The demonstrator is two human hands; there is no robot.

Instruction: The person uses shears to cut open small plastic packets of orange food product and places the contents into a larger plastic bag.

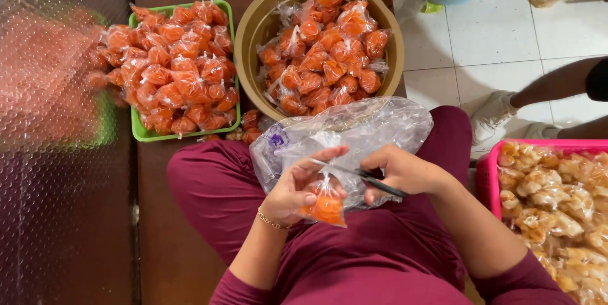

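Your left hand (294, 188) pinches the small clear orange-filled plastic packet (327, 203) over your lap while your right hand (399, 172) grips dark thin scissors (373, 181); cutting too low could spill it.

Maroon long-sleeved top, sleeves pushed up past elbows. Matching maroon trousers. Thin gold chain bracelet (272, 221) on wrist of left hand (297, 188). Right hand (405, 172) bare, no rings visible.

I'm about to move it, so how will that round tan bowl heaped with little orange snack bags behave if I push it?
The round tan bowl probably slides upright, being wide and low. The small orange bags heaped above its rim look light and slick, so a jolt may spill some.
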